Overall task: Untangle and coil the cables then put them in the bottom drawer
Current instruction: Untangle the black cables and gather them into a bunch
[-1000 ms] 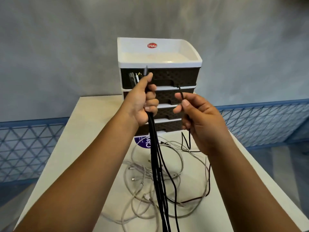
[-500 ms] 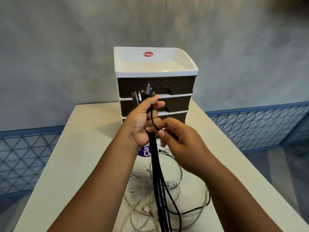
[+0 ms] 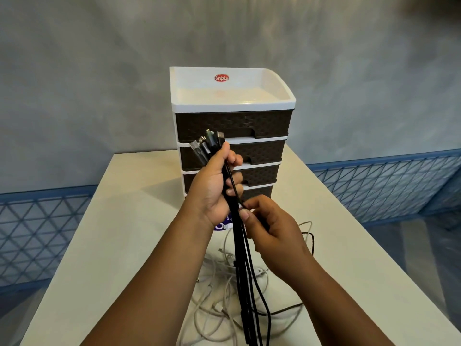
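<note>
Several black cables (image 3: pixel 240 268), thin, round and matte, are bunched in the left hand (image 3: pixel 214 186), whose fingers (image 3: pixel 234 181) are clenched around them just below the metal plug ends (image 3: pixel 208 146). These plugs fan upward in front of the drawer unit (image 3: pixel 233 136). The strands hang straight down in front of that unit to the table (image 3: pixel 119 233). The right hand (image 3: pixel 272 233), just below the left, has its fingers curled, pinching one black strand between thumb and forefinger. In front of the unit, a loose tangle of pale grey cables (image 3: pixel 219 295) lies in soft loops on the smooth, off-white table. The unit is white plastic with four dark brown, woven-texture drawer fronts, all closed; its bottom drawer (image 3: pixel 259 192) sits behind the hands, contents not visible. The top tray (image 3: pixel 274 83) is rounded at the corners and carries a red oval label (image 3: pixel 221 77).
</note>
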{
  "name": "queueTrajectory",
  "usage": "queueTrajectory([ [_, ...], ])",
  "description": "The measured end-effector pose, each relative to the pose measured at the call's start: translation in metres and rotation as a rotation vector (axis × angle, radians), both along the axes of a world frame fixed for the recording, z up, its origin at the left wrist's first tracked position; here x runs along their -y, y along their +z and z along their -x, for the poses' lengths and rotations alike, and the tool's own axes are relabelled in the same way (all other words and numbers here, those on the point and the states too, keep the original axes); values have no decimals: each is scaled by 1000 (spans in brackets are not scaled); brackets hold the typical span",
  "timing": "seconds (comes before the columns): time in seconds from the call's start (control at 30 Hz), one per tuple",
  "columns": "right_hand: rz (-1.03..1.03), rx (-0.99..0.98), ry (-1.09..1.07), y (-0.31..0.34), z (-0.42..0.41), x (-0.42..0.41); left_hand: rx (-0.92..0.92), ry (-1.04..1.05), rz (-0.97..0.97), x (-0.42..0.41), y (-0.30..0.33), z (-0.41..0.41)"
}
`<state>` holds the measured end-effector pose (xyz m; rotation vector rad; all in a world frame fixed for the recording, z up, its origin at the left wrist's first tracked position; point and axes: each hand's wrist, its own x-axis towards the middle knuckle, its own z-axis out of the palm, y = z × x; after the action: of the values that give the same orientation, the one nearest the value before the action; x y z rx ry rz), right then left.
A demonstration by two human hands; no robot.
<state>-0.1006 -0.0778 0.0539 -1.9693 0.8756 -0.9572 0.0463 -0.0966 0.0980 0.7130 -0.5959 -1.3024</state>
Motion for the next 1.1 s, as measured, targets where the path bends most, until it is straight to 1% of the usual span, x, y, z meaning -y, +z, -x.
queueTrajectory([
  [0.03, -40, -16, 9, -8, 6, 2, -17, 11, 13, -1, 0, -1],
  [0.1, -189, 1, 45, -25, 24, 9, -25, 48, 26, -3, 0, -6],
  [0.13, -260, 14, 43, -33, 33, 13, -4, 64, 27, -5, 0, -9],
  [0.17, -286, 5, 18, -39, 42, 19, 22, 71, 27, -8, 0, -10],
  [0.27, -232, -124, -93, -54, 67, 38, 65, 72, 29, -14, 0, -13],
  [0.3, -241, -133, -114, -55, 73, 43, 81, 75, 35, -15, 0, -14],
  [0.4, -251, -117, -202, -56, 84, 52, 110, 76, 74, -18, 2, -16],
  [0.5, -288, -2, -232, -44, 87, 55, 99, 68, 95, -20, 2, -17],
  [0.57, -323, 75, -205, -26, 86, 55, 20, 27, 115, -20, 2, -17],
  [0.63, -306, 136, -175, -3, 82, 55, -29, -41, 109, -18, 1, -17],
  [0.7, -270, 231, -125, 23, 74, 53, 10, -113, 48, -17, 1, -14],
  [0.77, -193, 292, -61, 47, 64, 51, 127, -185, -62, -15, -1, -6],
  [0.83, -63, 303, 32, 66, 51, 45, 281, -260, -192, -15, -2, 7],
  [0.9, 50, 297, 133, 80, 41, 38, 380, -349, -293, -15, -4, 19],
  [0.93, 87, 279, 167, 84, 37, 34, 394, -386, -316, -16, -5, 24],
  [1.0, 125, 237, 222, 87, 32, 31, 353, -426, -311, -15, -7, 27],
  [1.03, 113, 225, 266, 86, 32, 32, 324, -422, -297, -13, -8, 27],
  [1.1, 26, 190, 391, 79, 36, 36, 277, -378, -289, -10, -11, 24],
])
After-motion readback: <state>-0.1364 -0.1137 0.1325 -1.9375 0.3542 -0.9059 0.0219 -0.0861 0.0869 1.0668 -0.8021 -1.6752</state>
